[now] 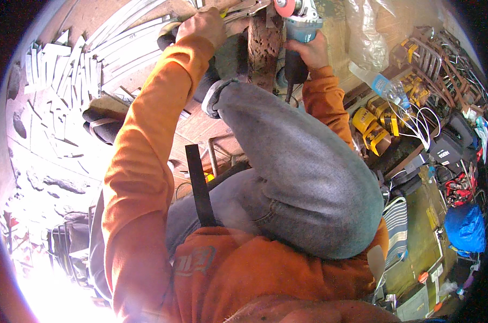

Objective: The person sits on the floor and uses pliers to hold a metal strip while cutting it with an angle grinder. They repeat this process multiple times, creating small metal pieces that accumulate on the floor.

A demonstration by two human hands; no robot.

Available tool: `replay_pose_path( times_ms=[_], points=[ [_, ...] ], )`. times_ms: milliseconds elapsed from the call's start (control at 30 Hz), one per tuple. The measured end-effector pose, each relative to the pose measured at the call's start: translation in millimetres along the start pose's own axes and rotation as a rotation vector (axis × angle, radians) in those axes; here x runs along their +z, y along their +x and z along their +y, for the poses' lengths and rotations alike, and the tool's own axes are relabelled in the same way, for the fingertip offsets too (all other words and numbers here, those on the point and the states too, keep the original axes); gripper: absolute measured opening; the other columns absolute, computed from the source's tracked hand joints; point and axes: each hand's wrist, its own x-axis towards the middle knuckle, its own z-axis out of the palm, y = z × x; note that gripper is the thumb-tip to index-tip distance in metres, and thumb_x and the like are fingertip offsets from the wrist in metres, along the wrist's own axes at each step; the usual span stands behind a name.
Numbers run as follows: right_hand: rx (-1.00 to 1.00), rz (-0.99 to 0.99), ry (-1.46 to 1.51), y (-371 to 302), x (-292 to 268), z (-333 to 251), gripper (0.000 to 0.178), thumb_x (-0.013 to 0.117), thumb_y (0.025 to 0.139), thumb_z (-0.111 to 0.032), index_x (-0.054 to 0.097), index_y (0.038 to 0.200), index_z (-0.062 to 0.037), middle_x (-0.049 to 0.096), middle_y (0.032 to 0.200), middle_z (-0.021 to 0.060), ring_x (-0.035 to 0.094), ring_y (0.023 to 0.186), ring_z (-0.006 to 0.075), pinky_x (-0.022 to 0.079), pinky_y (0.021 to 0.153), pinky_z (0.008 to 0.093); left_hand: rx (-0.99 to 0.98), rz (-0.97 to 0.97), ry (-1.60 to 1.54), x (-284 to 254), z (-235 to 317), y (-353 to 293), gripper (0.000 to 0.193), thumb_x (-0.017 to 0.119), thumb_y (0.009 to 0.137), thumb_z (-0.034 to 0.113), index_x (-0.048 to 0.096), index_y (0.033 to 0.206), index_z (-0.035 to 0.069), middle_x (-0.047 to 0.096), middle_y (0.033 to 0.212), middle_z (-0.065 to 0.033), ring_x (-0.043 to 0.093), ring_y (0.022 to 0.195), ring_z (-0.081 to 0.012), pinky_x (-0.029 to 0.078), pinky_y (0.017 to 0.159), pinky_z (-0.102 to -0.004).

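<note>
Right hand (308, 51) gripped the blue grinder (300, 24) by its body, red disc (285, 7) cut off at top edge. Left hand (203, 26) clenched on a flat metal strip (244, 9) across a rusty pitted post (264, 46). Strip's contact with the disc was hard to make out. Grey-denim knee (303, 167) hid the bench below.

A blue-bodied angle grinder (300, 24) with a red disc stands at the top, gripped in the right hand (308, 51). Beside it, the left hand (203, 26) closes on long pale metal strips (244, 9), just beside a rusty upright post (264, 46).
</note>
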Motion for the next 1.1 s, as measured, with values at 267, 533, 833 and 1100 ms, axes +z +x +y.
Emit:
replay_pose_path(
  times_ms=[267, 533, 833, 1100],
  points=[
    [0.050, 0.013, 0.138, -1, 2, -1, 0.051, 0.088, 0.067, -0.026, 0.075, 0.113, -0.0089, 0.077, 0.106, 0.0079, 0.074, 0.097, 0.0236, 0.057, 0.087, 0.0373, -0.001, -0.018, 0.040, 2, 0, 0, 0.034, 0.059, 0.091, 0.023, 0.068, 0.120, 0.007, 0.073, 0.116, -0.0226, 0.072, 0.108, -0.0399, 0.058, 0.091, -0.0500],
    [0.039, -0.018, 0.045, 1, -1, -4, 0.052, 0.089, 0.064, -0.025, 0.076, 0.111, -0.0071, 0.078, 0.107, 0.0077, 0.074, 0.096, 0.0226, 0.057, 0.088, 0.0375, 0.028, 0.013, 0.038, 9, -2, 3, 0.033, 0.058, 0.093, 0.026, 0.068, 0.118, 0.007, 0.073, 0.116, -0.0218, 0.072, 0.108, -0.0399, 0.057, 0.091, -0.0500],
    [0.063, 0.005, 0.059, 1, 1, -3, 0.053, 0.089, 0.063, -0.024, 0.074, 0.110, -0.0047, 0.078, 0.105, 0.0084, 0.074, 0.095, 0.0235, 0.057, 0.087, 0.0372, 0.038, -0.003, 0.037, 4, -1, 2, 0.032, 0.058, 0.093, 0.024, 0.069, 0.117, 0.006, 0.073, 0.115, -0.0216, 0.072, 0.107, -0.0395, 0.058, 0.091, -0.0490],
    [0.125, 0.008, -0.009, 1, 1, 3, 0.056, 0.089, 0.063, -0.024, 0.072, 0.112, -0.0035, 0.077, 0.106, 0.0102, 0.074, 0.096, 0.0252, 0.057, 0.087, 0.0376, 0.023, 0.004, 0.035, 4, 0, 0, 0.031, 0.054, 0.096, 0.024, 0.066, 0.118, 0.005, 0.073, 0.113, -0.0229, 0.072, 0.106, -0.0402, 0.058, 0.089, -0.0498]
  ],
)
